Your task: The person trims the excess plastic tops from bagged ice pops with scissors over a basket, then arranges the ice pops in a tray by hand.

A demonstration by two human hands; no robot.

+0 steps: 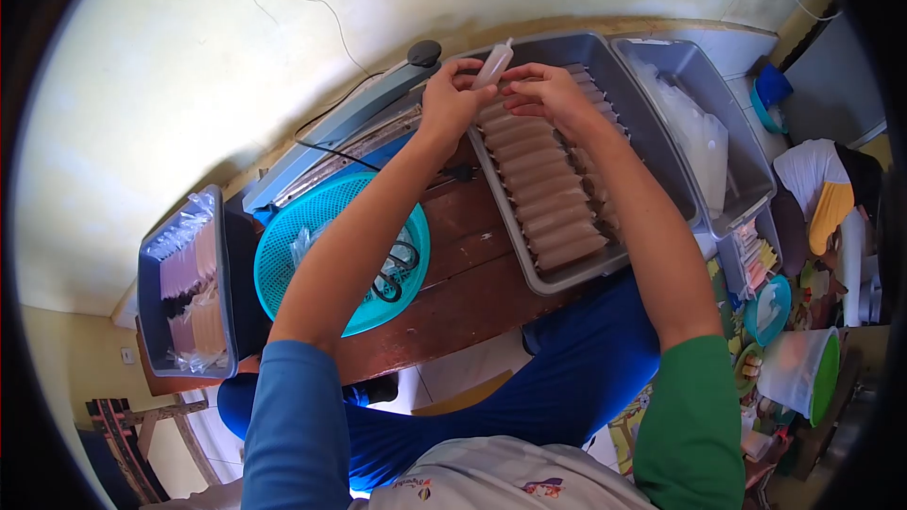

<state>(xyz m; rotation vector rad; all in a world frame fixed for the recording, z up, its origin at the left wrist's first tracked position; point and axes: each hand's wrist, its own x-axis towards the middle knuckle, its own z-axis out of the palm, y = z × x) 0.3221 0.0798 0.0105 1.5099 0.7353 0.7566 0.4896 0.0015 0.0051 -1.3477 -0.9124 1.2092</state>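
Note:
My left hand [452, 102] is closed around a slim plastic ice-pop tube [495, 64] with pale contents and a twisted tip pointing up. Just right of it, my right hand [553, 99] has bent fingers held apart, close to the tube, with nothing visible in them. Both hands are over the back of a large grey tray [543, 285]. Inside lie rows of brownish filled tubes [548, 198], stacked side by side; my right forearm hides part of them.
Left of the tray are a turquoise basket [274, 255] with scissors [402, 269] and clear plastic, and a long grey sealer [331, 137] along the wall. A dark bin [227, 274] holds pink packed tubes. At right, another grey bin [652, 57] contains clear plastic bags.

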